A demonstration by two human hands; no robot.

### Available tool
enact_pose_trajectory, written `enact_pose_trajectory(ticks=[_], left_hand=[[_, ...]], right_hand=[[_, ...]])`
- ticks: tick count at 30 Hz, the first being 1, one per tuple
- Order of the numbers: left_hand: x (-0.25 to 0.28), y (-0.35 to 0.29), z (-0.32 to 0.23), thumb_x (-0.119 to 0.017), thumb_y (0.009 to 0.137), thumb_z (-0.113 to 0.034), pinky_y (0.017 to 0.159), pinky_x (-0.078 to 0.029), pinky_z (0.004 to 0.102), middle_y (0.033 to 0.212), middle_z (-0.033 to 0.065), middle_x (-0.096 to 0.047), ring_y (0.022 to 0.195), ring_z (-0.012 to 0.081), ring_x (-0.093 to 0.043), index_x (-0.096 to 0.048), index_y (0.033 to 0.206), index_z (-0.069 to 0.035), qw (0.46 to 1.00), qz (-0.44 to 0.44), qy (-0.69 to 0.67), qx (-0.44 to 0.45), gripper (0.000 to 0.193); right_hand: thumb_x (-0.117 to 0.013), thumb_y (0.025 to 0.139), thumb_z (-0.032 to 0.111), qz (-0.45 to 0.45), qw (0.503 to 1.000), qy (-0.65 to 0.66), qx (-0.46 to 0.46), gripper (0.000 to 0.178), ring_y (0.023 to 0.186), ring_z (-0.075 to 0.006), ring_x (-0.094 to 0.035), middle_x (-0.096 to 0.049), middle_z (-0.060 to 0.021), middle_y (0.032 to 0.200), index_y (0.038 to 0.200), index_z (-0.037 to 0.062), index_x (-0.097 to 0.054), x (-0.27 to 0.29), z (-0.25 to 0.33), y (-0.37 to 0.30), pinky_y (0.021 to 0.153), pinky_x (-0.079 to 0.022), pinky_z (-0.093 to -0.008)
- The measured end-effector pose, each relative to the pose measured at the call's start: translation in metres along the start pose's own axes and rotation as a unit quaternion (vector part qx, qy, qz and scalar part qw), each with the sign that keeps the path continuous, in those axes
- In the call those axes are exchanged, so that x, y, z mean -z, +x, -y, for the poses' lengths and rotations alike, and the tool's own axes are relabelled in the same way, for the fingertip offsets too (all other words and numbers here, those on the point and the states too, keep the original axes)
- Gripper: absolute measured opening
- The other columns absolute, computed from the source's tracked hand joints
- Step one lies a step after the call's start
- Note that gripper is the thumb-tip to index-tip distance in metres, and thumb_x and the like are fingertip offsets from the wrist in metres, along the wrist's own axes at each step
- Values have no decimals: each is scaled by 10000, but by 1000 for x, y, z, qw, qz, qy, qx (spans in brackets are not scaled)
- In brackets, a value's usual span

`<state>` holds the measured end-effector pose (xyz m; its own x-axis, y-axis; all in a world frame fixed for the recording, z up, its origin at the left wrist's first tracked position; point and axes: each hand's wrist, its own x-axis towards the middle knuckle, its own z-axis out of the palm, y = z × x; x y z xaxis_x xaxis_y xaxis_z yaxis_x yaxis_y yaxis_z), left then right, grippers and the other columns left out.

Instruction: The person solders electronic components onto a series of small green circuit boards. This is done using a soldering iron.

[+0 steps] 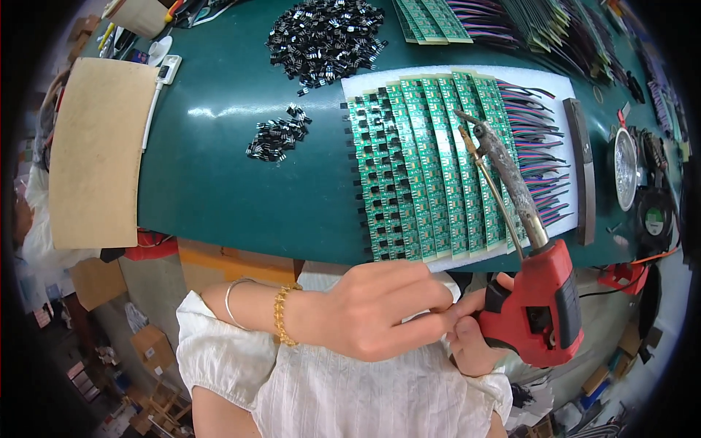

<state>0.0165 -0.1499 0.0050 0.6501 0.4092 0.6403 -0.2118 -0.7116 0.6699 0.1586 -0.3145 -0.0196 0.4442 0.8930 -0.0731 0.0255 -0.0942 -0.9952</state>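
My right hand (476, 349) is closed around a red and black soldering gun (558, 292). The gun's long grey barrel points up and away over a panel of green circuit boards (431, 168), with a thin brass tube beside it. My left hand (391, 310) is bent across my lap, its fingers pinched together and touching the right hand's fingertips. Whatever lies between those fingers is hidden. The boards lie in overlapping rows on a white foam sheet (569, 91). Small black connectors (374, 175) sit along the left rows, and coloured wires (537, 146) come off the right side.
A small pile of black connectors (277, 135) lies left of the boards, with a larger heap (321, 40) behind. More wired boards (434, 18) are at the back right. A dark bar (579, 168), a metal bowl (624, 169) and a cardboard sheet (95, 153) flank the green table.
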Motion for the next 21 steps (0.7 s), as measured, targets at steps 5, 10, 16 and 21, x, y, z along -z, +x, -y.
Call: enact_pose_trajectory(ticks=[5,10,16,21], left_hand=[[6,-4,0,-697,632,-62,484,-466,270,815,91,-616,632,192,-591,-684,914,37,998,40,20,-34,299],[4,-5,-3,-663,619,-89,496,-479,277,821,111,-623,643,208,-600,-677,918,63,997,39,55,-39,335],[13,-6,-8,-652,601,-113,501,-483,283,793,113,-624,641,215,-600,-677,941,67,991,70,106,-41,385],[24,0,1,-682,583,-51,486,-468,294,780,101,-584,636,209,-580,-630,846,51,992,70,107,-6,287]], right_hand=[[-694,850,129,4,998,-66,5,710,547,-120,-513,-606,-109,818,1408,29,-265,20,-31,-16,500,-433,-238],[-625,836,37,44,998,4,33,689,578,-116,-523,-607,-101,807,1415,36,-253,12,-22,-1,526,-443,-237],[-593,828,12,86,989,-110,57,687,569,-118,-525,-605,-106,791,1422,39,-247,9,-9,5,525,-450,-253],[-595,872,108,-8,995,-97,-5,637,533,-127,-511,-594,-88,766,1410,40,-262,-8,7,-2,517,-449,-266]])
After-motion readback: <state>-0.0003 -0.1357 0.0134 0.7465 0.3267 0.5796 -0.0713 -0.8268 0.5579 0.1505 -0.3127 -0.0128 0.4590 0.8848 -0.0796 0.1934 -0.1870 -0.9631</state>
